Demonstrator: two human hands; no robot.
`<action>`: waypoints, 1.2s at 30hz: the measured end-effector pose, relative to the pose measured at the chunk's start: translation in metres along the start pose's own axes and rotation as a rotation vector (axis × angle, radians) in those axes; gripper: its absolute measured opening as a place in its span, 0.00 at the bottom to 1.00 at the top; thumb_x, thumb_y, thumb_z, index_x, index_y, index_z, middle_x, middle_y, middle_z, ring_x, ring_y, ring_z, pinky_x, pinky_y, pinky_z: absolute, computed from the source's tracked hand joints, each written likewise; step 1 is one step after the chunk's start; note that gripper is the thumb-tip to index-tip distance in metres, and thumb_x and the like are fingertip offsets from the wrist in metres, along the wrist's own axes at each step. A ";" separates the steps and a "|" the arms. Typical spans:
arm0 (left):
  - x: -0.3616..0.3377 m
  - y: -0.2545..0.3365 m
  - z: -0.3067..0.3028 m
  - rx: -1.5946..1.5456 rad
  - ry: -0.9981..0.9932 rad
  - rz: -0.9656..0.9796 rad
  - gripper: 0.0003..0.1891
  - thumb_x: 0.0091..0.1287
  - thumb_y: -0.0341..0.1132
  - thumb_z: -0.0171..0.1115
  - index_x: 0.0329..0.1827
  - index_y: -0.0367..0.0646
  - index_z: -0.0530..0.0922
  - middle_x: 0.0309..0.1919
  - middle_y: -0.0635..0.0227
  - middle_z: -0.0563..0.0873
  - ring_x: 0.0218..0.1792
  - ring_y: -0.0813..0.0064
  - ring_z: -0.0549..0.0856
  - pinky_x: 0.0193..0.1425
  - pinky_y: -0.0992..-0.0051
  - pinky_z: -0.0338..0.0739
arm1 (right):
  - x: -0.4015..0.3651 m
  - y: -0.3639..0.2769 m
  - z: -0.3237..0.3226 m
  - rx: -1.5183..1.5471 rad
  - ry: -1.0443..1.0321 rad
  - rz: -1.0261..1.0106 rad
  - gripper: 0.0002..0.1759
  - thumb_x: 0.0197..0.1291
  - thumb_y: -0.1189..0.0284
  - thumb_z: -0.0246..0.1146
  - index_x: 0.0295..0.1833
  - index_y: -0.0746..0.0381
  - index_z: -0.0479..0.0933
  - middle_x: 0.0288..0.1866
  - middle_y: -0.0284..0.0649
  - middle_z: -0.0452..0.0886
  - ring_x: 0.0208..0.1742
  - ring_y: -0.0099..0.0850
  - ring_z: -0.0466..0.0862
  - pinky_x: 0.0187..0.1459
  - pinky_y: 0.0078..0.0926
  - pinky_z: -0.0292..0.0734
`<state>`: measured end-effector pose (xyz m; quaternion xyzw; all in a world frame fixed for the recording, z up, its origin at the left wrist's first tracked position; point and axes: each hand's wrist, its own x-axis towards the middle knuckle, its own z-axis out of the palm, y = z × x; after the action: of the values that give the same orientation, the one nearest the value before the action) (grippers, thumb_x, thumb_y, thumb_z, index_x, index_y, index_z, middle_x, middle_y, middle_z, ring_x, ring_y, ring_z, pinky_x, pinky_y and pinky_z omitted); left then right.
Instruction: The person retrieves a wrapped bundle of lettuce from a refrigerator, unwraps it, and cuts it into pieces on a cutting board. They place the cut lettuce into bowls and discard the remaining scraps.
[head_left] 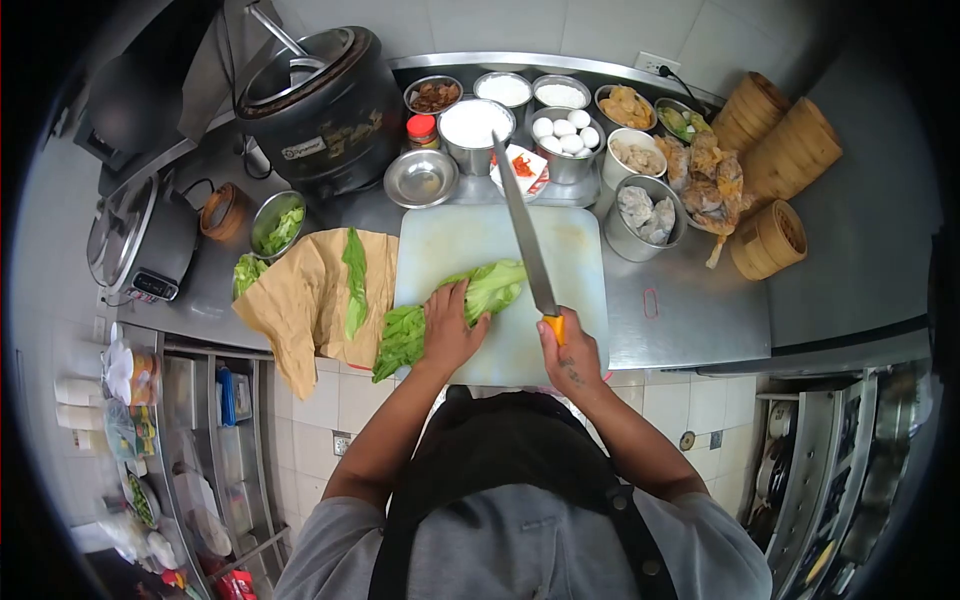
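Note:
On the white cutting board (570, 350) lies a bunch of leafy green lettuce (490, 290), its pale stalk end toward the right. My left hand (452, 330) rests on top of the leaves, fingers somewhat apart, pressing them against the board. The orange handle of a long knife (527, 235) is gripped in my right hand (573, 355), and the blade points up and away, to the right of the lettuce and not touching it. Left of the board, a single green leaf (355, 285) lies on crumpled brown paper (315, 270).
Behind the board stand metal bowls with white powder (475, 124), eggs (566, 132) and an empty metal bowl (421, 178). A large black pot (330, 120) and a cooker (140, 240) are at left. Bamboo steamers (795, 150) and a metal pot (645, 215) stand right.

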<state>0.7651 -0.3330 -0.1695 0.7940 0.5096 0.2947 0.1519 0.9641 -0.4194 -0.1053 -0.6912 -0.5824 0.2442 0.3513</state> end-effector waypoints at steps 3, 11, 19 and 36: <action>-0.002 0.000 0.001 -0.016 -0.014 -0.030 0.36 0.58 0.40 0.69 0.68 0.34 0.68 0.58 0.49 0.73 0.62 0.48 0.70 0.68 0.54 0.62 | 0.009 0.016 0.013 -0.081 -0.141 0.020 0.17 0.71 0.61 0.58 0.52 0.65 0.69 0.28 0.57 0.82 0.33 0.58 0.83 0.35 0.52 0.77; 0.011 0.016 -0.016 -0.024 0.171 0.067 0.31 0.58 0.37 0.67 0.64 0.36 0.70 0.59 0.50 0.73 0.63 0.50 0.71 0.68 0.55 0.62 | 0.014 0.005 -0.001 -0.189 -0.290 0.030 0.17 0.72 0.60 0.57 0.48 0.66 0.68 0.28 0.57 0.82 0.33 0.58 0.83 0.36 0.52 0.76; 0.015 0.004 0.005 -0.023 0.008 0.035 0.26 0.63 0.37 0.60 0.64 0.38 0.69 0.58 0.51 0.73 0.61 0.50 0.71 0.65 0.55 0.63 | 0.034 -0.030 -0.021 -0.355 -0.446 -0.008 0.15 0.72 0.66 0.55 0.46 0.70 0.67 0.32 0.58 0.83 0.37 0.55 0.85 0.41 0.51 0.78; 0.007 -0.002 0.011 0.002 0.018 0.003 0.27 0.62 0.41 0.62 0.64 0.41 0.70 0.58 0.55 0.74 0.61 0.54 0.72 0.64 0.56 0.64 | 0.054 0.013 0.040 -0.429 -0.470 0.063 0.19 0.72 0.60 0.55 0.52 0.67 0.67 0.37 0.58 0.84 0.42 0.55 0.85 0.44 0.50 0.78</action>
<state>0.7723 -0.3254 -0.1771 0.7923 0.5100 0.3014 0.1459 0.9528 -0.3599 -0.1367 -0.6918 -0.6643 0.2795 0.0455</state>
